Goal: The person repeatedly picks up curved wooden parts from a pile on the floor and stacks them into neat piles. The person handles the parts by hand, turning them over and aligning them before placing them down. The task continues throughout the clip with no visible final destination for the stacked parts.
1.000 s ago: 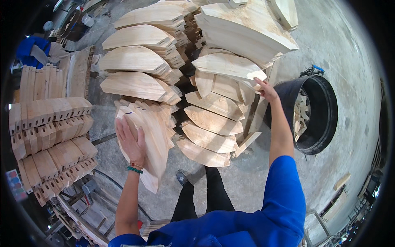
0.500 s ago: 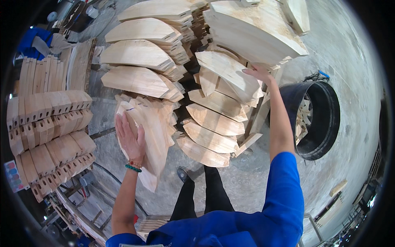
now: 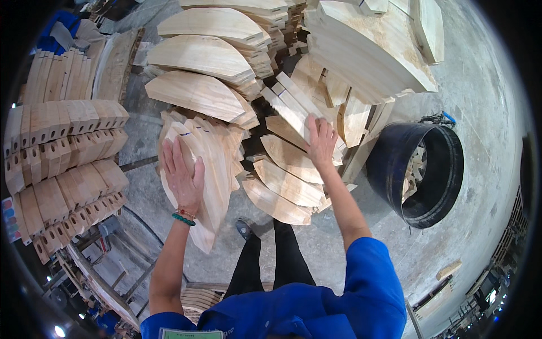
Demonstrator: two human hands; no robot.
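My left hand [image 3: 183, 178] lies flat, fingers stretched, on the top of a stack of pale curved wooden boards [image 3: 210, 169] with dark pencil marks. A beaded bracelet circles that wrist. Across the gap, my right hand [image 3: 320, 138] has its fingers over the near end of a few curved wooden boards [image 3: 293, 104], tipped so their narrow edges face up. Its palm side and thumb grip are partly hidden. Just nearer, more curved boards [image 3: 288, 192] lie overlapped in a row. Loose boards [image 3: 355, 118] lean behind the right hand.
A black drum [image 3: 389, 164] with wood offcuts inside lies at the right. Large curved panels [image 3: 372, 51] are piled at the far right. Stacked boards [image 3: 197, 56] stand at the far left of the gap. Slotted wooden parts [image 3: 62, 169] fill a rack at the left edge.
My right hand has moved left and nearer from the top board's far right end. The boards under it have tipped onto their edges. My left hand stays on its stack; the view has shifted slightly.
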